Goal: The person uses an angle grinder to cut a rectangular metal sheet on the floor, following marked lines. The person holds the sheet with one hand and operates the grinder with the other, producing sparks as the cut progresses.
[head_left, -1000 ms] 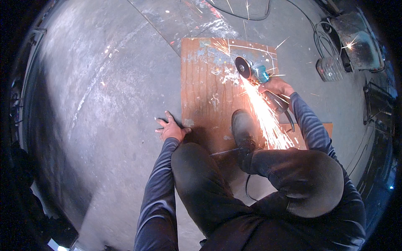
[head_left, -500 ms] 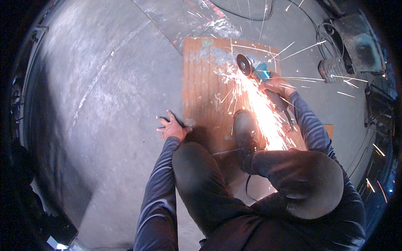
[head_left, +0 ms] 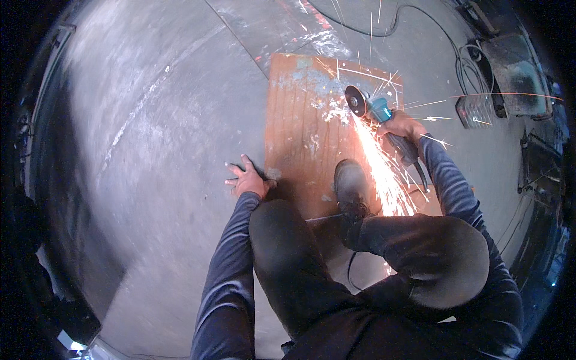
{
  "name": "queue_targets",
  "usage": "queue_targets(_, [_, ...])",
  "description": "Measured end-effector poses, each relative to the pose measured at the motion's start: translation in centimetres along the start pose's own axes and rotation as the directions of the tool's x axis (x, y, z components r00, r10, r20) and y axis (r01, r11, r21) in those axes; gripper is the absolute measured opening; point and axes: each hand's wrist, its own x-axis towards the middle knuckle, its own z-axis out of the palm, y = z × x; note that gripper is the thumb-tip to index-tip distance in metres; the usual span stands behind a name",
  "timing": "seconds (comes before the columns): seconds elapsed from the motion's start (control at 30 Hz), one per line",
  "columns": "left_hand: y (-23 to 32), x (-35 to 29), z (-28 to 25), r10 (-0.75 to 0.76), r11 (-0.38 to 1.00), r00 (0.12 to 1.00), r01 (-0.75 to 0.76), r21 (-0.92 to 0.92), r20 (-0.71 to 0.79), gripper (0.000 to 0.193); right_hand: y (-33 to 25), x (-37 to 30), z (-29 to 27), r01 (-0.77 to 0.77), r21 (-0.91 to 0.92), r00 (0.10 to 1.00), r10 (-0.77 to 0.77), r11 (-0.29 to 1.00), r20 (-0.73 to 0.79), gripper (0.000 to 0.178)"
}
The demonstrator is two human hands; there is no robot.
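Observation:
My right hand [head_left: 403,125] is wrapped round an angle grinder [head_left: 379,110] with a teal head and dark body. Its round disc [head_left: 355,101] is tilted over a wooden board [head_left: 291,138], low at the surface. A bright stream of sparks [head_left: 384,174] runs from the disc back toward my right leg. What the disc touches is hidden by the glare. With fingers spread, my left hand [head_left: 246,180] leans by the board's left edge, its thumb side touching the edge. My dark boot [head_left: 350,180] stands on the board, just left of the sparks.
A grey concrete floor [head_left: 174,150] surrounds the board. A dark cable [head_left: 384,33] curves across it at the far side, toward a coil [head_left: 471,69] at the right. Beside that stand a wire-like basket [head_left: 475,112] and a worn metal box [head_left: 516,72].
The grinder has shifted slightly nearer to me over the board. Its spark stream has become narrower and less bright. My left hand keeps its place by the board's edge.

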Motion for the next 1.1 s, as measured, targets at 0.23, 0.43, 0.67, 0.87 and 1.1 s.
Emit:
queue_targets(0.23, [-0.4,0.2,0.4,-0.006,1.0,0.999,0.005,-0.007,-0.036,0.139,0.0,-0.2,0.2,0.007,0.074,0.998,-0.011,0.997,0.055,0.059])
queue_targets(0.43, [-0.1,0.0,0.2,-0.021,1.0,0.999,0.021,0.0,-0.029,0.141,-0.5,0.0,-0.3,0.014,-0.015,0.997,-0.013,1.0,0.078,0.06])
queue_targets(0.67, [0.0,0.2,0.2,-0.03,1.0,0.999,0.03,0.0,-0.021,0.142,-0.9,0.2,-0.2,0.039,-0.072,0.999,-0.041,0.997,-0.029,0.074])
queue_targets(0.87, [0.0,-0.1,0.0,-0.031,1.0,0.999,0.031,0.001,-0.014,0.143,-2.1,-0.4,-0.8,-0.025,0.014,0.999,0.024,1.0,0.039,0.075])
queue_targets(1.1, [-0.3,0.3,0.3,-0.025,1.0,0.999,0.025,-0.003,-0.029,0.141,-1.8,1.0,-0.7,-0.028,0.07,0.996,0.022,0.997,0.092,0.077])
